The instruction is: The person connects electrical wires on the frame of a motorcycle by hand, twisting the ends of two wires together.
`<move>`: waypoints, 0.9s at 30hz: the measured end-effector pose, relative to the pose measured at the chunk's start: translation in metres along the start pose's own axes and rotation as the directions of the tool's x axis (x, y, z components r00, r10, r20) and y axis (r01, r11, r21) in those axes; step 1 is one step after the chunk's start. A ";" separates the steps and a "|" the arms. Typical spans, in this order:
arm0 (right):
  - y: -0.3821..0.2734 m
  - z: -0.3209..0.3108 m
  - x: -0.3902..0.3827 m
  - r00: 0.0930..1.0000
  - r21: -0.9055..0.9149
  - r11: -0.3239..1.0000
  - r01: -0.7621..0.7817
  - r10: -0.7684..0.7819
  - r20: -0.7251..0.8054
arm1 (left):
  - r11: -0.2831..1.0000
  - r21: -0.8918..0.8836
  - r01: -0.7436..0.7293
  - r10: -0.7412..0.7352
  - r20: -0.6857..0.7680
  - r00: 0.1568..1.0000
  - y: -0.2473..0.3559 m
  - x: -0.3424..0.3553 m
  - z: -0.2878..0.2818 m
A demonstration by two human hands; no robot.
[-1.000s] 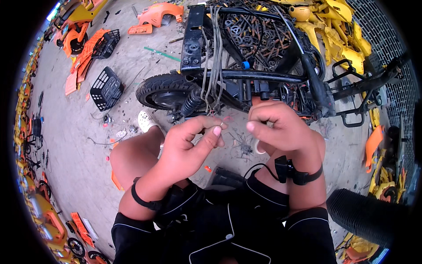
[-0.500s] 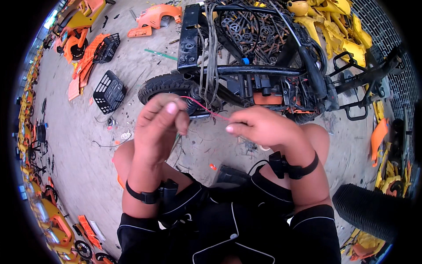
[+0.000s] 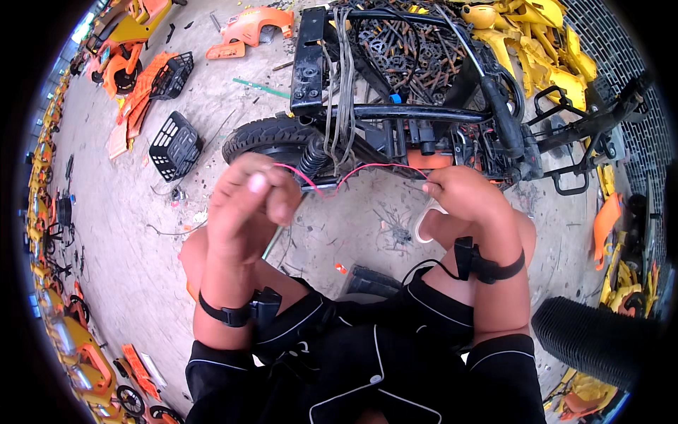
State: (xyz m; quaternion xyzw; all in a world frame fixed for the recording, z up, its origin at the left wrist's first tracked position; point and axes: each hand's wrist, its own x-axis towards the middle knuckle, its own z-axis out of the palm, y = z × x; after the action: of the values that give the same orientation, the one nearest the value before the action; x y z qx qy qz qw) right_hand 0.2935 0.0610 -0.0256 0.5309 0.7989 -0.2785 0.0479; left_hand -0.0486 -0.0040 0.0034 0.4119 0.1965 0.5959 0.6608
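Head view: starting at the left, we are seeing a black plastic basket (image 3: 174, 147) lying on the concrete floor (image 3: 141, 233), well apart from our left hand (image 3: 247, 201), which is curling its fingers and seemingly pinching a thin pink-red wire (image 3: 374, 165), though blur is hiding the exact contact; a slip there is looking likeliest to us, a loose fingertip hold being the cause. The wire is running between our two hands, dipping midway, where we are failing to tell whether it is one length or two; a weak join could be parting there under a hard pull. Behind it, the coil-spring shock absorber (image 3: 314, 157) and grey cables (image 3: 341, 92) are showing, and a careless sweep could be snagging the wire on either. Farther right, our right hand (image 3: 466, 194) is pinching the wire between thumb and bent forefinger, just in front of the black scooter frame (image 3: 424, 112); a sudden jerk could be scraping our knuckles on its metal. As for writing, we are finding nothing legible, from the orange fairing (image 3: 244, 28) at upper left to the yellow body panels (image 3: 565, 49) at upper right: any marks are appearing too small or blurred.
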 end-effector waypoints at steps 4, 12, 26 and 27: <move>-0.009 0.004 -0.004 0.996 -0.061 0.995 0.083 -0.086 -0.036 | 0.982 0.119 0.149 -0.151 0.011 0.988 -0.016 -0.002 0.013; -0.042 -0.016 -0.006 0.948 0.449 0.840 0.305 -0.224 -0.225 | 0.889 0.238 0.392 -0.401 -0.008 0.916 -0.033 -0.002 0.031; -0.074 -0.020 0.001 0.807 0.516 0.627 0.584 -0.379 -0.453 | 0.873 0.329 0.359 -0.350 -0.090 0.933 -0.035 -0.004 0.031; -0.072 -0.021 0.001 0.783 0.472 0.636 0.611 -0.399 -0.477 | 0.862 0.338 0.378 -0.369 -0.094 0.925 -0.034 -0.003 0.031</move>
State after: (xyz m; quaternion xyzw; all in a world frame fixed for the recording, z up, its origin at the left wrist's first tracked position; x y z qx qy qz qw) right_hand 0.2345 0.0517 0.0200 0.3068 0.7803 -0.4272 -0.3384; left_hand -0.0043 -0.0149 -0.0056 0.4689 0.3838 0.4176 0.6770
